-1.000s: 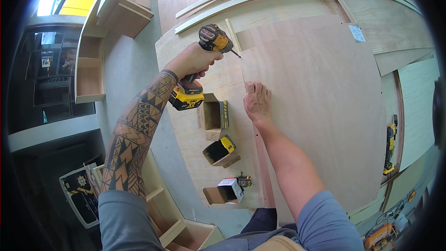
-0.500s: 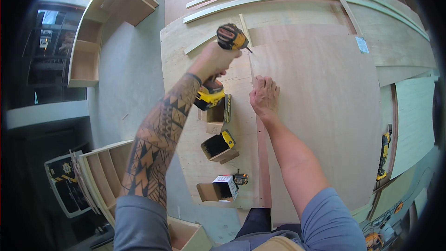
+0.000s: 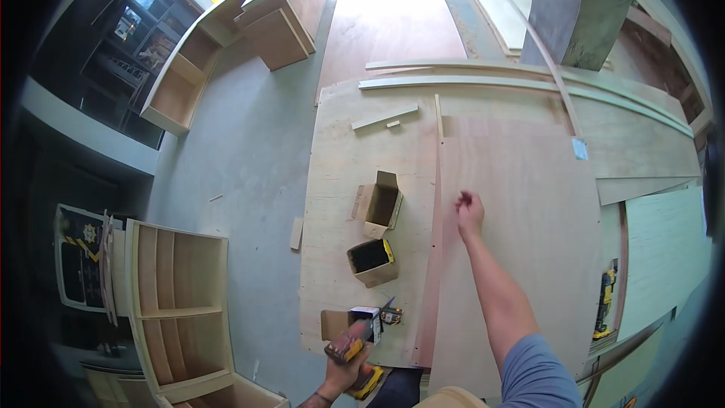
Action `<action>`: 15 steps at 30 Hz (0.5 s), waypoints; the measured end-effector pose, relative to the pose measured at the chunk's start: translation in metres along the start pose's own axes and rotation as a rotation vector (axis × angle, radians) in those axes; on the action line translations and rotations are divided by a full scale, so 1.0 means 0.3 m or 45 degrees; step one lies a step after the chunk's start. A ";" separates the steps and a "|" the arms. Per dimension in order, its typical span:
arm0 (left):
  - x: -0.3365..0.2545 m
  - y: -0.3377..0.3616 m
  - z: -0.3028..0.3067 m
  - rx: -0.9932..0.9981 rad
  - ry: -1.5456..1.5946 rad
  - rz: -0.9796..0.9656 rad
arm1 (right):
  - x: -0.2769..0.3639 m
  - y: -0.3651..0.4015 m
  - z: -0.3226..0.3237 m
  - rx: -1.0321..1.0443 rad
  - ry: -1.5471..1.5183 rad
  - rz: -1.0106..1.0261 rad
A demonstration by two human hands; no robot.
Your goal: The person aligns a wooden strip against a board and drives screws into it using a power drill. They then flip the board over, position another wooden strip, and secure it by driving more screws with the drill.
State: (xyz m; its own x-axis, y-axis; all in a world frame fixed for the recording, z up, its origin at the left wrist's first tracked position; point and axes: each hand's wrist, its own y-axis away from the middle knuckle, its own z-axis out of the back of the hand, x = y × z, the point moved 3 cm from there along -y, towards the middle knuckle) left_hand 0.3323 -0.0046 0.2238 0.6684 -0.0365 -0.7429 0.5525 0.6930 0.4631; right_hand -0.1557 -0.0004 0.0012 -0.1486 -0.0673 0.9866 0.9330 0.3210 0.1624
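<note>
My left hand (image 3: 340, 378) grips a yellow-and-black cordless drill (image 3: 351, 344) low in the view, near my legs. Its bit points up and right, past an open white-and-brown box (image 3: 337, 325). My right hand (image 3: 470, 215) is over the large plywood panel (image 3: 521, 181), close to its left edge. The fingers are curled together, and whatever they may hold is too small to make out. Small screw holes dot the panel's edge strip (image 3: 428, 310). Left of it stand an open cardboard box (image 3: 383, 205) and a box with a yellow-and-black label (image 3: 371, 261).
Long wood strips (image 3: 461, 85) lie across the far end, with a short offcut (image 3: 385, 118) nearer. Another yellow power tool (image 3: 604, 306) rests at the right. Wooden shelf units (image 3: 181, 302) stand on the floor at left, and a concrete pillar (image 3: 578, 7) rises at the back.
My left hand has brought the drill back from the panel's far left edge toward my body. My right hand has come off the panel edge and its fingers have curled. The view has shifted.
</note>
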 end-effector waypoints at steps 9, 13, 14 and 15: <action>-0.073 0.213 0.021 0.382 -0.236 -0.110 | 0.031 0.980 0.402 -0.067 -0.827 -1.101; -0.044 0.183 -0.054 0.444 -0.375 -0.708 | 0.151 1.129 0.460 -0.042 -0.984 -1.204; -0.016 0.175 -0.071 0.398 -0.415 -0.891 | 0.151 1.128 0.472 0.019 -0.997 -1.181; -0.265 0.210 -0.019 0.528 -0.245 -0.607 | 0.157 1.130 0.483 0.062 -1.043 -1.102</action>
State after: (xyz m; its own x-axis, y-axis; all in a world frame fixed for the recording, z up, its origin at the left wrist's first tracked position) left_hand 0.3110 0.0460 0.3093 0.3586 -0.4254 -0.8309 0.9304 0.2355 0.2810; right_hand 0.1060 0.2422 0.1050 -0.9039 0.3382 0.2619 0.4089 0.5029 0.7615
